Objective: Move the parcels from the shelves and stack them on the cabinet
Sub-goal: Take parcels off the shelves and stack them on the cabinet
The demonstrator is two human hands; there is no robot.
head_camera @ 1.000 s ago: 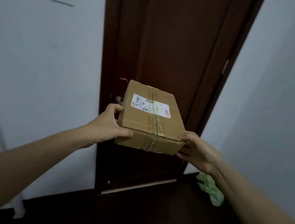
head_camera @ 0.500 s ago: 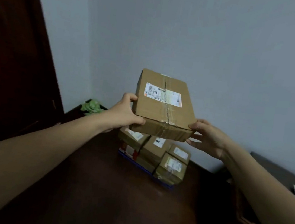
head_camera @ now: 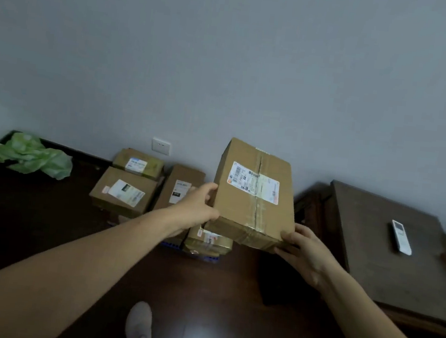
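Grey wall [head_camera: 229, 58] fills the far half of your view, with dark wood floor [head_camera: 216, 293] below it. To your right stands the dark cabinet [head_camera: 374, 241], a white remote [head_camera: 401, 237] lying on its worktop. Cardboard parcels [head_camera: 123, 195] sit stacked on the floor by the wall, left of the cabinet. You hold one taped parcel [head_camera: 254, 197] in the air, above the right end of that stack and not yet over the cabinet — your left hand [head_camera: 198, 207] grips its left edge, your right hand [head_camera: 304, 253] clasps its near right corner. Crumpled green plastic [head_camera: 34, 155] lies far left — your white shoe [head_camera: 140, 323] shows at the near edge.
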